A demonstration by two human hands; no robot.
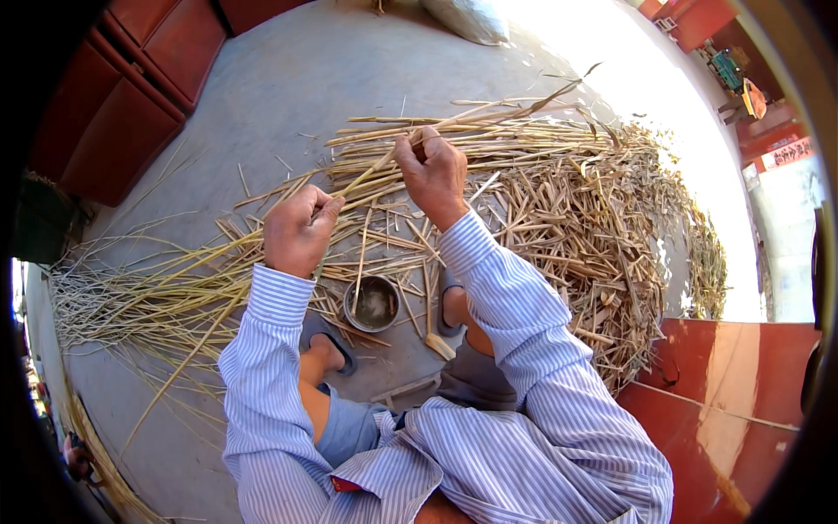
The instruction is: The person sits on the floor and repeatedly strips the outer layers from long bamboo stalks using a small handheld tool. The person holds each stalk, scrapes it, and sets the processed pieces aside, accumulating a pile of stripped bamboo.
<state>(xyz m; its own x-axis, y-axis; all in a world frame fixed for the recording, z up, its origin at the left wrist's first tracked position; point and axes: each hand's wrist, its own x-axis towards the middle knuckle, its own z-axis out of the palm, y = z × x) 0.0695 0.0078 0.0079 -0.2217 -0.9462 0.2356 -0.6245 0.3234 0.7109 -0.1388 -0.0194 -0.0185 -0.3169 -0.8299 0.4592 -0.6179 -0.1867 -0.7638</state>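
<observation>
A yellowish dry stalk point(367, 177) runs slantwise between my two closed hands. My left hand point(298, 230) grips its lower end, thumb pressed over the fingers. Farther up and to the right, my right hand point(431, 169) pinches the same stalk near its other end. Beneath and beyond the hands lies a bundle of straw-coloured stalks point(524, 140). Long thin stalks with pale, feathery ends point(166, 281) spread out on the floor to the left. A small round metal bowl point(373, 303) with liquid in it stands between my feet, and a thin stalk leans on its rim.
A heap of broken stalks and dry leaves point(585, 236) covers the floor at right. Close to my right foot lies a wooden-handled tool point(439, 346). Dark red furniture point(131, 87) stands at far left, a red panel point(724, 375) at lower right, and a pale sack point(471, 19) at the back.
</observation>
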